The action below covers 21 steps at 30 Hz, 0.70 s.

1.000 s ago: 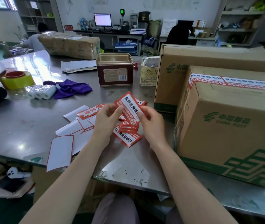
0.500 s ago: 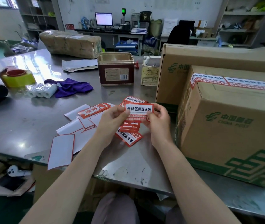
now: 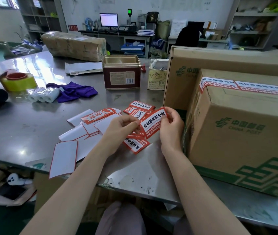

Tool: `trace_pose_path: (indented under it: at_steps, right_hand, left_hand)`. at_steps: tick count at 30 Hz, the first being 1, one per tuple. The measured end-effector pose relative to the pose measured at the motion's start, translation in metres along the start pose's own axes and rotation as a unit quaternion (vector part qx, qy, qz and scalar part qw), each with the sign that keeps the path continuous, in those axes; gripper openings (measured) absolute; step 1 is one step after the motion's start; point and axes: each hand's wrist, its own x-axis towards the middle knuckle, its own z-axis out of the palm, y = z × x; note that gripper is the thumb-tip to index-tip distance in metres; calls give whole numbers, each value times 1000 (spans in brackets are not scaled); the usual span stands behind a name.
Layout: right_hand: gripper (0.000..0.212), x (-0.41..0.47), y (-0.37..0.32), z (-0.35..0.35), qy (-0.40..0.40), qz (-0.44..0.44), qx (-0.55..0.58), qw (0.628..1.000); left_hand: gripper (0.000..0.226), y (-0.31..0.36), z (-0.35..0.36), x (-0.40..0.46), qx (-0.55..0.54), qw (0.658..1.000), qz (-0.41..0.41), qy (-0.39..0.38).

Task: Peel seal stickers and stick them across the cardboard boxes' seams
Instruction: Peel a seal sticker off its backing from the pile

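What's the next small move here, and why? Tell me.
Probably peel the backing off the sticker: both the left hand and the right hand pinch its ends above the table, and the near box beside them awaits another seal.

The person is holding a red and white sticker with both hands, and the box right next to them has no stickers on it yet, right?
Not quite. In the head view both the left hand and the right hand do hold the red and white sticker, but the near cardboard box already has seal stickers stuck along its top.
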Motion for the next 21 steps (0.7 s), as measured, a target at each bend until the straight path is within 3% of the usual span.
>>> trace_pose_path:
  at_steps: [2, 5, 10, 13, 21]
  right_hand:
    - [20, -1, 1, 1, 12, -20, -6, 1000]
    - [36, -8, -1, 3, 18, -136, -64, 988]
    - [31, -19, -5, 12, -139, -250, -244, 926]
    - [29, -22, -3, 13, -149, -265, -273, 913]
    - [22, -22, -5, 11, -117, -247, -276, 921]
  left_hand:
    - [11, 0, 0, 0, 8, 1000, -3, 4]
    - [11, -2, -1, 3, -19, 999, 7, 42]
    - [13, -6, -4, 7, -78, 994, 39, 71]
    - [12, -9, -4, 8, -67, 995, 54, 46]
    - [15, -9, -4, 7, -25, 997, 57, 34]
